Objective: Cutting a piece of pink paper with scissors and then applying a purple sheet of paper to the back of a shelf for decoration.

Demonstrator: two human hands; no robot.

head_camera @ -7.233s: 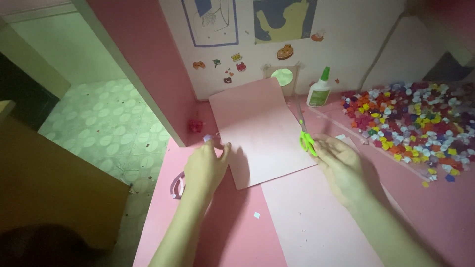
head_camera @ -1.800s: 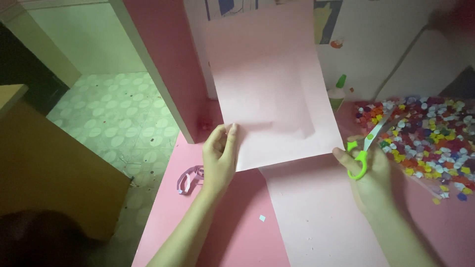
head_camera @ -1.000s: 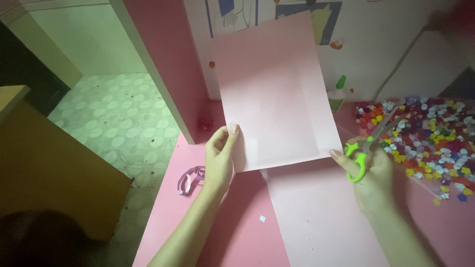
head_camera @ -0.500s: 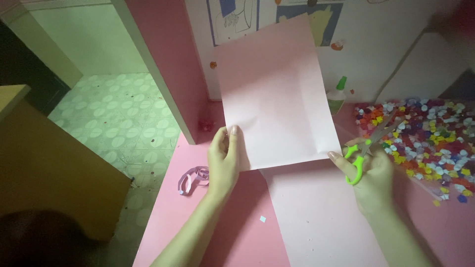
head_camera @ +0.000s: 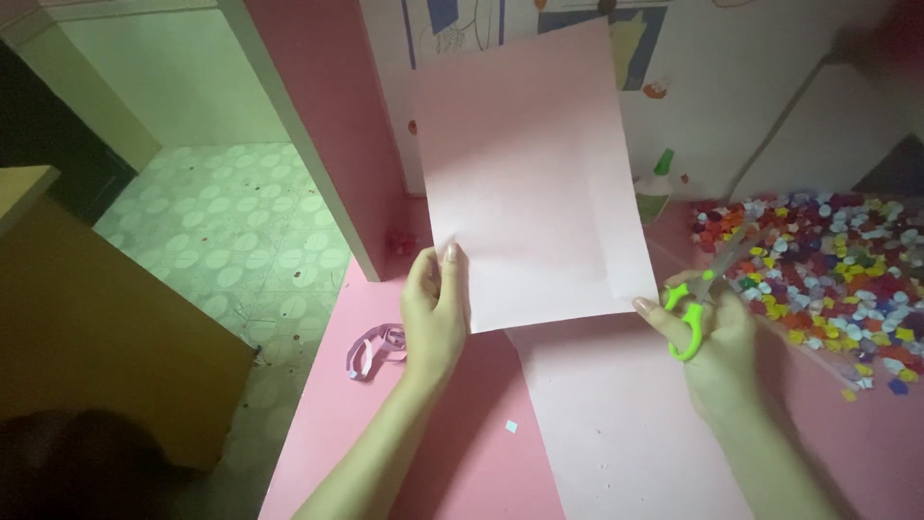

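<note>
Pink paper sheet (head_camera: 529, 173) upright | left hand (head_camera: 435, 313) gripping | right hand (head_camera: 717, 342): green scissors (head_camera: 691, 310)

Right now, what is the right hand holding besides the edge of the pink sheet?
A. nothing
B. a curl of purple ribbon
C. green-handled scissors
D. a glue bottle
C: the right hand has its fingers through green-handled scissors while touching the lower right corner of the pink sheet.

Bare surface (head_camera: 462, 433) lies open along its left edge past the paper strip (head_camera: 373, 349), while paper bits (head_camera: 828, 265) and a glue bottle (head_camera: 654, 188) crowd the right and back edges.
</note>
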